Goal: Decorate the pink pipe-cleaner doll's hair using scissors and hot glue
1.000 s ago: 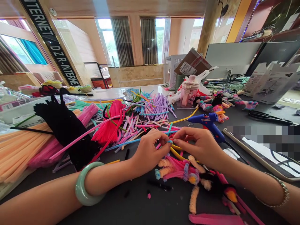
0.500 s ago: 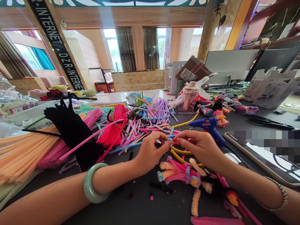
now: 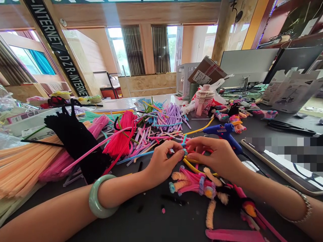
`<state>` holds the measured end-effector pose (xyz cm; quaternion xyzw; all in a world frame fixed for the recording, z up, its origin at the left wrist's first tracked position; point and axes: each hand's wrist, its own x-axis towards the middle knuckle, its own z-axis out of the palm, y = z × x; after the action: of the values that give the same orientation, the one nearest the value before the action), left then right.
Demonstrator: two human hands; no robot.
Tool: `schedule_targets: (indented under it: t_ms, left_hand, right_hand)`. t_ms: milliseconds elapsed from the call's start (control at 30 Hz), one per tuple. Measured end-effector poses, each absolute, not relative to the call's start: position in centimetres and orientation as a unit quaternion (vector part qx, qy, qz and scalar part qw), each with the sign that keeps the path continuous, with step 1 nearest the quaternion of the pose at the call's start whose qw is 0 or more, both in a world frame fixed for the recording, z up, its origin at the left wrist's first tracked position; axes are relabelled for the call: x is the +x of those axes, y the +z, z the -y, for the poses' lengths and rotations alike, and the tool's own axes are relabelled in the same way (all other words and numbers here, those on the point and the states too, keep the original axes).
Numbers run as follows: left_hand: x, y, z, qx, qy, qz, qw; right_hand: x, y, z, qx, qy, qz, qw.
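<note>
My left hand (image 3: pixel 165 161) pinches a small light-blue pipe cleaner (image 3: pixel 185 152) between thumb and forefinger. Against the same piece, from the other side, come the bent fingertips of my right hand (image 3: pixel 217 156), which partly hide it. Yellow pipe cleaners (image 3: pixel 191 165) lie on the table just under my hands. Nearer to me rests a pipe-cleaner doll (image 3: pixel 193 183) in pink, peach and purple, with black hair; my right forearm passes over part of it. A blue glue gun (image 3: pixel 223 132) lies behind my right hand.
Bundles of black (image 3: pixel 75 144), hot-pink (image 3: pixel 122 134) and peach pipe cleaners (image 3: pixel 27 161) cover the left side. Cut purple pieces (image 3: pixel 174 116) are heaped at the middle back. A pink bottle (image 3: pixel 204 102), finished dolls (image 3: pixel 236 117) and a phone-like device (image 3: pixel 277 168) are at right.
The right fingers have shifted slightly and curl more closely round the blue piece. My left hand stays almost in place. The whole view has tilted down a little.
</note>
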<state>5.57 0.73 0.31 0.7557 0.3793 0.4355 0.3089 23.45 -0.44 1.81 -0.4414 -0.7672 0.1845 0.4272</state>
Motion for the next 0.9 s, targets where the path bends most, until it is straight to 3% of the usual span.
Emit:
schedule_targets:
  t_ms: [333,700,900]
  left_hand:
    - [5.62,0.52,-0.57,0.767,0.413,-0.355,0.339]
    - [5.61,0.13,-0.85,0.721,0.488,-0.369,0.325]
    - [5.66,0.05,-1.19,0.726,0.448,-0.389,0.349]
  right_hand:
    - [23.68,1.34,0.44,-0.364,0.11,0.824,0.42]
    - [23.72,1.63,0.48,-0.367,0.069,0.825,0.424]
    - [23.73,1.49,0.33,-0.38,0.057,0.823,0.418]
